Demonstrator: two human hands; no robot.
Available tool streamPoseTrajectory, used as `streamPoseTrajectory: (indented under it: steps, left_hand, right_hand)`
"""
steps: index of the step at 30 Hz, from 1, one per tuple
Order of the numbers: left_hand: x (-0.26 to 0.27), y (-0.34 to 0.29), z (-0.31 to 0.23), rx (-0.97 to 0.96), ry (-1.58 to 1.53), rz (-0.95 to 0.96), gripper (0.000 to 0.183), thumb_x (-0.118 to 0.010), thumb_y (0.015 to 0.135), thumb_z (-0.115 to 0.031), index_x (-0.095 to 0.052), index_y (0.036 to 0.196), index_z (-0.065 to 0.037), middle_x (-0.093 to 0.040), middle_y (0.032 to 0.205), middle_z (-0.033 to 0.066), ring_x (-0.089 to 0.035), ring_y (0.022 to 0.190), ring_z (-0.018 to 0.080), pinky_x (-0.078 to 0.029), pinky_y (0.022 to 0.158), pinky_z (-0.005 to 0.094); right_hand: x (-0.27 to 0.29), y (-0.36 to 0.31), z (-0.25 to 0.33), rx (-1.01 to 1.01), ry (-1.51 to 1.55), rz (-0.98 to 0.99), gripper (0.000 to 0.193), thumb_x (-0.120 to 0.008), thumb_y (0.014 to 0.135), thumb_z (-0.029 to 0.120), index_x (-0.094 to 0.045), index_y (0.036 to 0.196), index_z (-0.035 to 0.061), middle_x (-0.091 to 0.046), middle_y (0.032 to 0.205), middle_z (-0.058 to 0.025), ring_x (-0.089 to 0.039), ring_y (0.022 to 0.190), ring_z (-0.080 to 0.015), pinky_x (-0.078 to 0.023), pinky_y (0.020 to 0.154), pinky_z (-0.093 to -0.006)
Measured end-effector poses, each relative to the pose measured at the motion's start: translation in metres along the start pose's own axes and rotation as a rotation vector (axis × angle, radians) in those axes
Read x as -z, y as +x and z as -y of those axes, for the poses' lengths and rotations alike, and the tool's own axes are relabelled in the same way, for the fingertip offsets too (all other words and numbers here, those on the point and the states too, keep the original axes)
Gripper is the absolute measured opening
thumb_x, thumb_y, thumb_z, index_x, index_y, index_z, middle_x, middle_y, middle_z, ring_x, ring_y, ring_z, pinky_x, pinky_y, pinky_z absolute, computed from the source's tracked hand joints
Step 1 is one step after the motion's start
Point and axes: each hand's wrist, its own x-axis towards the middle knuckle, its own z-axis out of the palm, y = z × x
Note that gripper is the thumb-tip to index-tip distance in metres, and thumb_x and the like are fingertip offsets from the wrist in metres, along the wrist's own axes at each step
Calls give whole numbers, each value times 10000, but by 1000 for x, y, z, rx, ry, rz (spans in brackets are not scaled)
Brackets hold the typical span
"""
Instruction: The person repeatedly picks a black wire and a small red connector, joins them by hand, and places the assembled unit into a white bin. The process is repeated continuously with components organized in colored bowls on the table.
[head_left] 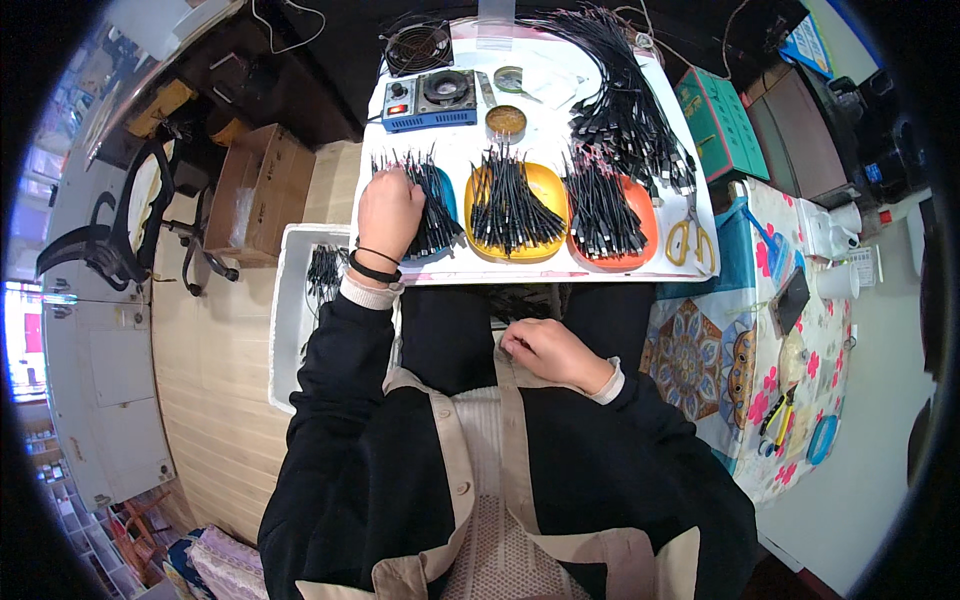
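My left hand (391,213) is closed in a fist over the left side of a bunch of short black cables (434,215) on a blue plate (448,190). What its fingers hold, if anything, is hidden. Down by my lap, my right hand (557,352) lies against my jacket's front edge with its fingers curled in and nothing visible in them. Similar black cables (513,205) fill a yellow plate (548,180) in the middle. To its right, more cables with plug ends (604,212) lie on an orange plate (640,195).
Behind the plates stand a blue heating device with a round pot (430,102), a fan (418,48) and a small round tin (505,122). Long black cables (630,110) pile up at the far right, above yellow-handled scissors (690,238). A white bin (284,330) stands left of my legs.
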Motion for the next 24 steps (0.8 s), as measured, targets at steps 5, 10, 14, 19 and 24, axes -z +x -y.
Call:
streamPoseTrajectory:
  steps: [5,10,14,19,24]
  left_hand:
    - [-6,0,2,-14,93,-6,219,-699,779,-174,-601,745,19,-621,737,205,-614,731,383,-487,665,464]
    - [-6,2,0,29,26,-57,177,-659,764,-150,-607,700,7,-626,710,206,-627,708,380,-499,650,461]
    - [12,-8,-1,89,-254,-85,188,-655,786,-153,-632,752,30,-617,687,207,-617,645,365,-479,590,431]
    - [37,-43,0,245,-544,-135,171,-642,882,-131,-671,913,35,-600,662,15,-527,611,70,-414,551,242]
    - [48,-83,1,272,-713,-113,122,-621,875,-90,-669,906,17,-583,638,1,-479,572,43,-391,525,221]
  right_hand:
    - [-6,-7,-4,-32,-62,9,148,-558,864,138,-599,824,1,-633,790,-178,-628,760,-360,-502,675,-418]
    - [-4,-10,5,-25,-35,-27,141,-575,862,133,-603,834,-2,-636,770,-176,-634,741,-355,-505,664,-409]
    - [11,26,22,32,22,-215,128,-594,864,121,-591,841,-5,-631,755,-182,-631,704,-357,-486,629,-416]
    - [15,102,41,-38,-451,-379,318,-641,858,297,-636,725,7,-640,680,-176,-644,634,-355,-511,577,-435]
    - [6,122,43,-144,-515,-366,383,-648,848,351,-646,656,20,-617,599,-176,-640,576,-354,-515,559,-437]
